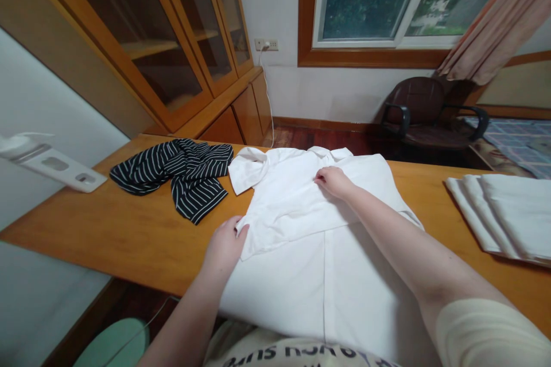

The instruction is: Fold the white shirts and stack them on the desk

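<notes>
A white short-sleeved shirt (284,200) lies spread on the wooden table in front of me, its collar at the far side. My left hand (226,241) pinches the shirt's near left edge between thumb and fingers. Over the upper right part of the shirt, my right hand (334,182) has its fingers pressed together on the fabric. A wide white cloth panel (275,287) with a vertical seam reaches from under the shirt's near edge toward my body. I cannot tell whether it belongs to the same garment.
A black-and-white striped garment (185,169) lies crumpled on the table (142,235) at left. Folded white cloths (512,212) are stacked at right. A white device (55,163) stands at the left edge. Beyond are a glass-door cabinet (172,28) and a brown armchair (424,109).
</notes>
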`<state>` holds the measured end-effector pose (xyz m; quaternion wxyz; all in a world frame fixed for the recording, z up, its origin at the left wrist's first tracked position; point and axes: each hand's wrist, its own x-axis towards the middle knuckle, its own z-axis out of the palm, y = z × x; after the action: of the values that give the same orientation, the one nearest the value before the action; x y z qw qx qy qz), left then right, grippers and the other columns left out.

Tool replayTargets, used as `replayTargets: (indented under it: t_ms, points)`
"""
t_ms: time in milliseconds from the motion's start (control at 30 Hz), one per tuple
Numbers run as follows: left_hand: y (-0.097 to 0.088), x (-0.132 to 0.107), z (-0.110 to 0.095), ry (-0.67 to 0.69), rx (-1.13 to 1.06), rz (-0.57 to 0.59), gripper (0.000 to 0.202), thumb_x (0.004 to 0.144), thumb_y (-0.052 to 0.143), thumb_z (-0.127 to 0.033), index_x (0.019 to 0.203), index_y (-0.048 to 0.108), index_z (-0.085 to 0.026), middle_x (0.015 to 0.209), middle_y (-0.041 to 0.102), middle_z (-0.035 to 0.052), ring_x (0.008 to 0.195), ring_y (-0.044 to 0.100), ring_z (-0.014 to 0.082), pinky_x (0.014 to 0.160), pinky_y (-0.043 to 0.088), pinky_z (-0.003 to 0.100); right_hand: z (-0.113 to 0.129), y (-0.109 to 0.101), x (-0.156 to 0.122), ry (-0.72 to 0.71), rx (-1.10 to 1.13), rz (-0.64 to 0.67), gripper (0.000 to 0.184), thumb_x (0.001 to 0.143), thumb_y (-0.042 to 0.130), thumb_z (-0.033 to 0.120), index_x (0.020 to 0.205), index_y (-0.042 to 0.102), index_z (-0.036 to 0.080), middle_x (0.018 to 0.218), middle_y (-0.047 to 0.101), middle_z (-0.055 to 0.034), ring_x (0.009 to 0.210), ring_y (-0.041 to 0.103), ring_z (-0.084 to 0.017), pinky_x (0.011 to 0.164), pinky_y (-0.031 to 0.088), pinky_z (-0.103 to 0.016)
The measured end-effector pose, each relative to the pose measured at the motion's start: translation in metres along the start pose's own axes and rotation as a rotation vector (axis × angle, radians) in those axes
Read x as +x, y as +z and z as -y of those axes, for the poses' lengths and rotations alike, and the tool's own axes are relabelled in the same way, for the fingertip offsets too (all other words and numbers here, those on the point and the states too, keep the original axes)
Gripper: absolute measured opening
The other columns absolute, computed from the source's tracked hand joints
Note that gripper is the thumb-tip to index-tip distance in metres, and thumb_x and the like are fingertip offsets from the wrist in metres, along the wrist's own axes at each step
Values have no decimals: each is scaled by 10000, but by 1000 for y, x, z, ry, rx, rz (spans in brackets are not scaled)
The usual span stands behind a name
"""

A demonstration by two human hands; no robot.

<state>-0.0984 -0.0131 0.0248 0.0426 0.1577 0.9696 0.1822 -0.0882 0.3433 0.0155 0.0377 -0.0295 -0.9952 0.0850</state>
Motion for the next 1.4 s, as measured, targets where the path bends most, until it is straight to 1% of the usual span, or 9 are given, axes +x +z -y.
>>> replayTargets:
  t_ms: [100, 267, 367, 433, 567, 633, 733, 933, 1400]
  points:
    - [-3, 2, 2, -78, -123, -45, 273, 834, 468, -376, 953, 620, -183, 772, 661, 52, 718, 622, 207, 659, 464, 290, 2, 3, -2, 42, -11, -54, 241, 880, 502, 341, 923, 677, 181, 962, 681, -83, 925, 579, -215, 851, 383, -311]
    - [0, 5, 9, -152, -186, -70, 290, 842, 467, -326, 1063, 563, -164, 884, 674, 83, 799, 647, 219, 691, 490, 302, 0, 3, -26, 102, -35, -134, 343, 875, 498, 326, 1143, 606, 140, 1268, 555, -148, 1170, 476, -267, 1013, 296, -394]
    - [4, 0, 4, -38, 28, -166, 423, 851, 459, -291, 1229, 501, -105, 1139, 610, 176, 1041, 587, 284, 853, 471, 391, -1, 4, -54, 117, -52, -137, 501, 880, 478, 386, 1294, 493, 104, 1419, 400, -190, 1296, 363, -305, 1052, 267, -442]
    - [8, -6, -5, 114, 163, -227, 472, 869, 448, -300, 1299, 472, -106, 1338, 479, 200, 1228, 452, 326, 980, 390, 458, -1, 7, -73, 99, -66, -104, 572, 886, 450, 449, 1348, 438, 112, 1461, 336, -188, 1337, 310, -312, 1062, 260, -464]
    - [24, -13, -19, 471, 251, -25, 520, 864, 493, -367, 1364, 450, -232, 1482, 340, 100, 1379, 228, 337, 1099, 209, 528, -10, 17, -99, 197, -113, -22, 637, 897, 369, 538, 1406, 374, 155, 1500, 266, -161, 1372, 241, -318, 1075, 229, -507]
    - [31, -13, -19, 538, 260, 97, 537, 876, 473, -376, 1399, 396, -284, 1492, 325, 58, 1387, 220, 318, 1107, 184, 533, -22, 19, -109, 283, -126, 3, 652, 900, 319, 573, 1433, 333, 197, 1510, 255, -133, 1378, 230, -307, 1076, 219, -523]
    - [37, -10, -13, 526, 268, 160, 546, 898, 427, -384, 1428, 337, -289, 1501, 298, 57, 1385, 237, 293, 1104, 211, 514, -46, 17, -126, 371, -146, 18, 668, 900, 268, 599, 1456, 282, 228, 1519, 245, -95, 1388, 212, -280, 1090, 200, -512]
    - [35, -11, -5, 531, 286, 145, 549, 898, 408, -389, 1429, 342, -266, 1503, 282, 77, 1386, 230, 290, 1098, 244, 488, -82, 7, -160, 561, -175, 29, 723, 896, 230, 608, 1468, 248, 166, 1518, 234, -121, 1397, 193, -256, 1101, 195, -484]
    - [30, -36, 14, 501, 309, 145, 548, 877, 419, -342, 1417, 370, -264, 1491, 307, 62, 1369, 277, 291, 1083, 287, 483, -55, 9, -179, 550, -202, 4, 679, 907, 218, 568, 1446, 300, 164, 1502, 280, -110, 1386, 227, -256, 1096, 216, -484]
